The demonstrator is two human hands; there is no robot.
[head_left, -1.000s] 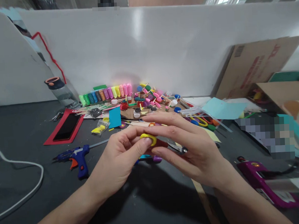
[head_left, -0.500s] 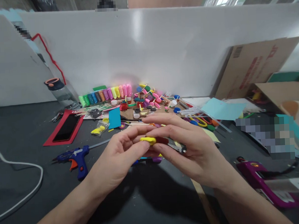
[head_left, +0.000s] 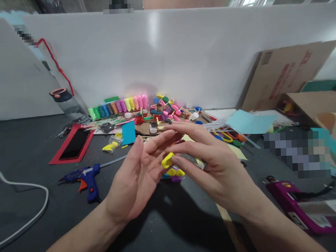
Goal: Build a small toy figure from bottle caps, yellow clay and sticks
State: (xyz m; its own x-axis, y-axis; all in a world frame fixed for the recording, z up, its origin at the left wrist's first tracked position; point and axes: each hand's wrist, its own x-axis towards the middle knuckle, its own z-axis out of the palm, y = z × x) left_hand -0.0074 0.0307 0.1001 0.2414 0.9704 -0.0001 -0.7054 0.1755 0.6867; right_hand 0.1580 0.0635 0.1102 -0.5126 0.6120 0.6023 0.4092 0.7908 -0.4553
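Since half a second ago the left hand has opened out of its pinch: palm turned toward the right hand, fingers spread and stretched up, thumb apart. Yellow curved piece now sits tilted in the air above the table, between the left fingers and the fingertips of the right hand, touching both. Right fingers lie long and close together, pointing left, with one tip against the piece; the right thumb is hidden, so I cannot tell whether this hand pinches the piece or only presses it to the left hand. Directly under the piece, on the dark table, lies a small object of yellow, blue and purple parts, partly covered by the hands. Left of the hands: blue glue gun, white cable. Right: purple glue gun. Further back: blue paper square, phone on a red sheet, row of coloured clay packs, water bottle, light-blue paper, cardboard box leaning on the white partition.
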